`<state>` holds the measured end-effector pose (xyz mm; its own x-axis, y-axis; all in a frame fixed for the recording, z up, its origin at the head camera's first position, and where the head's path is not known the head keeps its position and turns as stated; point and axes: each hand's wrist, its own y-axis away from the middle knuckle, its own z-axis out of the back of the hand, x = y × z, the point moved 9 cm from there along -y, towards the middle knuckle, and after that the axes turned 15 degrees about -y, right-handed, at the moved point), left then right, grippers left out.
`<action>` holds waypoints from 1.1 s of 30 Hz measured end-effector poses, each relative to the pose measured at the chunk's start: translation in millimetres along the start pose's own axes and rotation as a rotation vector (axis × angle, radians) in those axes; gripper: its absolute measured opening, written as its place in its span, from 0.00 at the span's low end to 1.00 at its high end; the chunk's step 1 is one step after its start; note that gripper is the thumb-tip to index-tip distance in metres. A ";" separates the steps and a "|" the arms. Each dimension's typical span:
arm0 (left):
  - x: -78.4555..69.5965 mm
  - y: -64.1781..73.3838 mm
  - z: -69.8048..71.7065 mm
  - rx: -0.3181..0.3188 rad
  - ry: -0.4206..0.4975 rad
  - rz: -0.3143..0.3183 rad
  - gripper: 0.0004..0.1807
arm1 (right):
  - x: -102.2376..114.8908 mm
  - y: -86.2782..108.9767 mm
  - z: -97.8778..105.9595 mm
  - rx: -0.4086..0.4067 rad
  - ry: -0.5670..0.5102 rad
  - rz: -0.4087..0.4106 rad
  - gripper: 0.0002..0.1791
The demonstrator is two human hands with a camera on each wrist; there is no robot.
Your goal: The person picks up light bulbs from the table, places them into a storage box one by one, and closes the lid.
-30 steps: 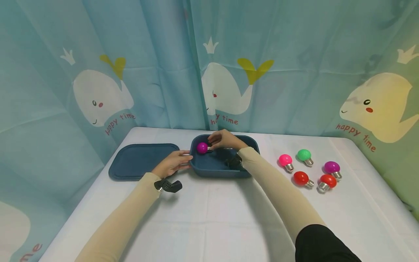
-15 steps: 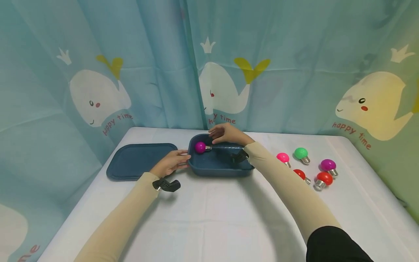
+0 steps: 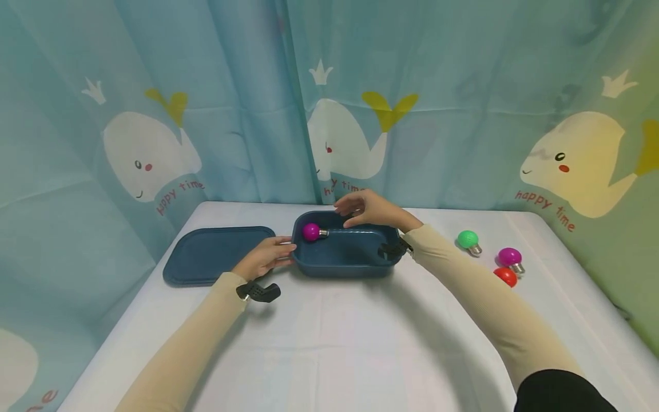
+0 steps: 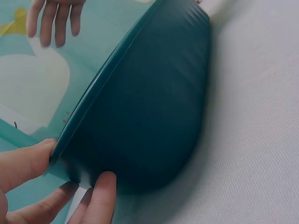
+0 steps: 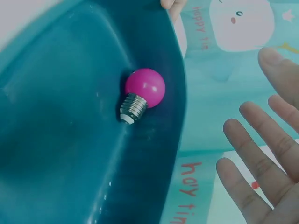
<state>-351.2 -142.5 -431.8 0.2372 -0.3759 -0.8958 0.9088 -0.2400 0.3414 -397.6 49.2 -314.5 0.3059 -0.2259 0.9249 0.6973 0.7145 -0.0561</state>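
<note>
A purple light bulb lies on its side in the left end of a dark blue box. The right wrist view shows the bulb in pink, with its metal screw base. My right hand hovers over the back rim of the box, apart from the bulb. Its fingers are spread and hold nothing in the right wrist view. My left hand touches the left end wall of the box with its fingertips. Close up, the left fingers rest along the box's outer wall and rim.
The blue lid lies flat to the left of the box. On the right of the white table are a green bulb, a purple bulb and a red bulb. My right sleeve covers the area beside them.
My right hand has let go of the purple bulb and moved up and right, away from it. The bulb stays in the box. The left hand stays at the box's end.
</note>
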 end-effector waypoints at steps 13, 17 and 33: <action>-1.9 0.9 -2.3 0.008 0.007 -0.006 0.32 | 12.1 61.1 19.7 -0.021 0.090 -0.030 0.27; -2.3 2.0 -3.1 0.026 0.014 -0.016 0.33 | 9.0 80.7 29.5 -0.040 0.112 -0.041 0.26; -1.8 1.5 -2.7 0.032 0.018 -0.009 0.33 | -15.0 146.6 65.0 -0.161 0.198 -0.130 0.26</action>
<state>-349.3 -139.8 -430.4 0.2355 -0.3572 -0.9039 0.8996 -0.2718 0.3418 -342.1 200.4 -312.2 0.3170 -0.4446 0.8378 0.8280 0.5605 -0.0158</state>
